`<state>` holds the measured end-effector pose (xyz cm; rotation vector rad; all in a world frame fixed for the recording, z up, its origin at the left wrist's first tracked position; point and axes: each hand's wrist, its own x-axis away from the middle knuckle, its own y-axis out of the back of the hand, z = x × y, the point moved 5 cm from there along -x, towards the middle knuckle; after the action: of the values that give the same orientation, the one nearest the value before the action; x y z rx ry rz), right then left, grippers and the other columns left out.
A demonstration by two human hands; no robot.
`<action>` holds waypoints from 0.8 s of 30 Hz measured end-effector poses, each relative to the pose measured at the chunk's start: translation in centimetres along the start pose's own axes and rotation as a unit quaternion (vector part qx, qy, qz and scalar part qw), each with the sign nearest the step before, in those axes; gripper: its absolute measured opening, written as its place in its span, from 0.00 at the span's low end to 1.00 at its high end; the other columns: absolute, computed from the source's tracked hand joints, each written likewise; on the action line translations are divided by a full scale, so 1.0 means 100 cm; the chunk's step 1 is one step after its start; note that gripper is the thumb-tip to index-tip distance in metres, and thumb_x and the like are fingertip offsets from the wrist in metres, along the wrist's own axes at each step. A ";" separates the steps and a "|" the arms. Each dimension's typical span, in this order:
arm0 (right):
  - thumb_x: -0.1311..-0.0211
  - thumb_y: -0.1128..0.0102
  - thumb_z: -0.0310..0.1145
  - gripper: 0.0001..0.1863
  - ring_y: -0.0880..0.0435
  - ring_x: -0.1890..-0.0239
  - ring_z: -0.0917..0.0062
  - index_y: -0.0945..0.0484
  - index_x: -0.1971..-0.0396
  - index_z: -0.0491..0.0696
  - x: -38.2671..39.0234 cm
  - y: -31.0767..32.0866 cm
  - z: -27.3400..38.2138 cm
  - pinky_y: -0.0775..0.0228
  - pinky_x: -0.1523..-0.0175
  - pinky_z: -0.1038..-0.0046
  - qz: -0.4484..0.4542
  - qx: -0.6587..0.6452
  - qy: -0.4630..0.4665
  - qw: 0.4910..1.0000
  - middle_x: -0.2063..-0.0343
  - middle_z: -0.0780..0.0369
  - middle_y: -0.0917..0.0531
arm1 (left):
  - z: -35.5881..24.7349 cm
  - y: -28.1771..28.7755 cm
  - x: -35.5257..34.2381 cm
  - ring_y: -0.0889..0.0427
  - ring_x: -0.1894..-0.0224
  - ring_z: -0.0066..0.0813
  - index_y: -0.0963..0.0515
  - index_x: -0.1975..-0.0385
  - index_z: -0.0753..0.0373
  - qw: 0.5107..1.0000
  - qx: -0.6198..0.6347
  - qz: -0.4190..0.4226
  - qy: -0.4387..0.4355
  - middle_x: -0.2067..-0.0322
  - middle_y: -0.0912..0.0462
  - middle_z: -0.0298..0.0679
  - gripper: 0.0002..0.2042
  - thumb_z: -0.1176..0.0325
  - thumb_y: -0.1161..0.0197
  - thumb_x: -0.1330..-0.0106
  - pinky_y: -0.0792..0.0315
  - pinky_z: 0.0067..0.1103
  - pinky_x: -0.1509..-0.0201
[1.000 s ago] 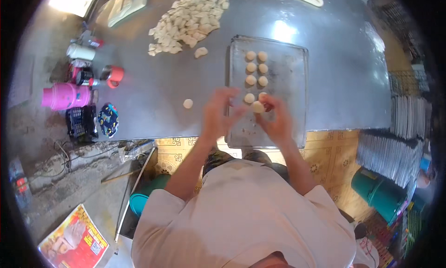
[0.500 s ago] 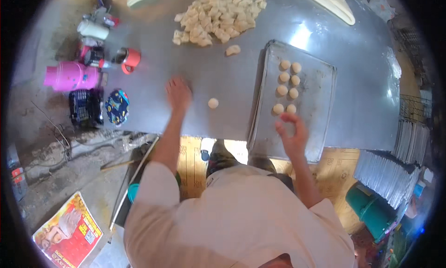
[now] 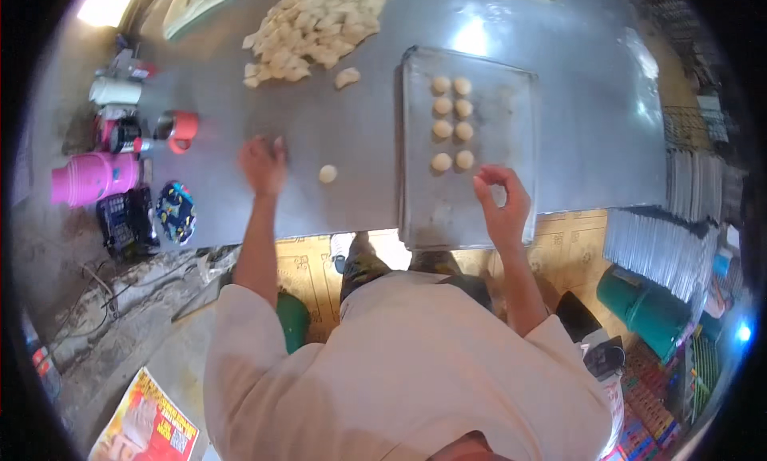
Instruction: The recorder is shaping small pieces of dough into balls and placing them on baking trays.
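Note:
My left hand (image 3: 264, 165) is low over the steel table on the left, its fingers blurred and whatever is under the palm hidden. To its right, one round dough ball (image 3: 327, 173) sits alone. My right hand (image 3: 505, 204) hovers over the metal baking tray (image 3: 479, 221), thumb and fingers curled together at the tips in a ring, with nothing visible in them. Just beyond those fingertips lies the nearest of several dough balls (image 3: 465, 160), set in two columns on the tray. A heap of cut dough pieces (image 3: 319, 29) fills the far part of the table, with one loose piece (image 3: 347, 78) beside it.
Along the left edge stand a red mug (image 3: 183, 127), a pink container (image 3: 92, 178), a white cylinder (image 3: 114, 91) and a dark patterned cloth item (image 3: 176, 212). Larger dough (image 3: 196, 5) lies at the far left. Stacked metal trays (image 3: 659, 241) and a green bin (image 3: 643, 309) are at the right.
The view has shifted, so the table's things appear farther left. My right thumb and fingertips have come closer together. My left hand stays left of the lone ball, its fingers posed differently.

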<state>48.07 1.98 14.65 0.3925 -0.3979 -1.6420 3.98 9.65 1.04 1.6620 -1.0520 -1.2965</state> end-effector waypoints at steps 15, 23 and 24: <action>0.40 0.38 0.26 0.08 0.24 0.62 0.83 0.22 0.62 0.42 0.021 0.031 0.005 0.31 0.53 0.80 -0.126 -0.082 0.012 0.989 0.66 0.65 0.20 | -0.297 0.006 0.053 0.25 0.54 0.45 0.22 0.64 0.63 0.879 0.346 0.187 -0.271 0.60 0.22 0.46 0.10 0.72 0.36 0.47 0.30 0.35 0.49; 0.39 0.39 0.26 0.09 0.24 0.61 0.82 0.23 0.60 0.41 0.023 0.016 -0.005 0.31 0.52 0.80 -0.051 -0.063 -0.072 0.994 0.64 0.65 0.20 | -0.060 0.129 0.041 0.25 0.53 0.42 0.22 0.66 0.60 0.943 0.297 -0.060 0.137 0.58 0.24 0.45 0.13 0.78 0.35 0.53 0.29 0.33 0.52; 0.39 0.39 0.26 0.09 0.24 0.61 0.82 0.23 0.60 0.41 0.021 0.012 -0.002 0.31 0.52 0.80 -0.077 -0.061 -0.048 0.994 0.64 0.65 0.20 | -0.010 0.125 0.042 0.26 0.54 0.44 0.23 0.64 0.61 0.955 0.202 -0.055 0.212 0.58 0.24 0.45 0.12 0.76 0.37 0.50 0.29 0.34 0.53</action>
<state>48.99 -0.22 14.97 0.2582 -0.3439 -1.8316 3.74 1.20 11.29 2.2106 -1.0101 -0.7583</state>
